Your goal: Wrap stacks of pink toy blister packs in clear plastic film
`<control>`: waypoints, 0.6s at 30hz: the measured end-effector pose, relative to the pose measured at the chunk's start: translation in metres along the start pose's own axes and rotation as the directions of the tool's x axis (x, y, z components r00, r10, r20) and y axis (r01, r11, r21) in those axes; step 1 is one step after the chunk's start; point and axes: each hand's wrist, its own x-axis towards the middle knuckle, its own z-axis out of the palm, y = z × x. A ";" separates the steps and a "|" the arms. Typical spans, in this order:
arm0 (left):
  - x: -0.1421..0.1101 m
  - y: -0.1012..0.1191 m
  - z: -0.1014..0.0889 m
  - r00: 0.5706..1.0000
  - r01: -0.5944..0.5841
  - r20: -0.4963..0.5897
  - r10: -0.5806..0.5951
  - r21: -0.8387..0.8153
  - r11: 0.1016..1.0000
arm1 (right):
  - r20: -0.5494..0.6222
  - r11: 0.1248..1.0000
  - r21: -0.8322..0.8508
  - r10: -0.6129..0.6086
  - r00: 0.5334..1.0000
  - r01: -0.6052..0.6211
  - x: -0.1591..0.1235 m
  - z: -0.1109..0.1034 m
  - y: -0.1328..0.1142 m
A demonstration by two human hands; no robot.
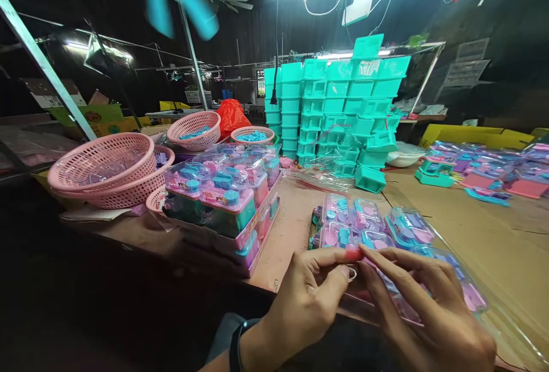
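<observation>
My left hand [306,297] is closed in a pinch at the front edge of the table, with a dark band on its wrist. By its thumb tip a thin white loop [352,274] sticks out; its kind is too small to tell. My right hand [429,303] meets it from the right, thumb and forefinger drawn together at the left forefinger's reddish tip. Whatever lies between the right fingers is hidden. Just behind both hands sits a group of clear-lidded plastic toy cases [366,214] with pink, blue and purple parts, partly covered by my fingers.
Left of my hands, more toy cases [227,194] fill a stacked carton. Pink baskets [107,160] stand farther left, one basket [253,131] holding blue pieces. Turquoise bins [330,109] rise in a tall stack behind. A black plug [273,96] hangs on a cord. More toys [493,166] lie at right.
</observation>
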 end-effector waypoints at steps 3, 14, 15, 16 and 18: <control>0.002 -0.002 -0.001 0.999 0.039 -0.007 -0.039 -0.037 0.999 | 0.013 1.000 0.015 0.007 1.000 -0.007 -0.003 0.001 0.002; 0.007 -0.010 -0.003 0.998 -0.027 -0.058 0.034 0.102 0.994 | 0.032 0.998 0.070 -0.010 0.999 0.007 -0.003 0.004 0.004; 0.007 -0.010 -0.004 0.998 -0.041 -0.049 0.048 0.141 0.989 | 0.036 0.997 0.076 -0.014 0.999 0.012 -0.001 0.003 0.004; 0.006 -0.010 -0.004 0.997 -0.052 -0.040 0.059 0.171 0.984 | 0.041 0.996 0.088 -0.021 0.999 0.018 0.000 0.003 0.004; 0.006 -0.011 -0.006 0.996 -0.067 -0.035 0.076 0.210 0.975 | 0.067 0.992 0.124 -0.024 0.997 0.016 0.001 0.003 0.005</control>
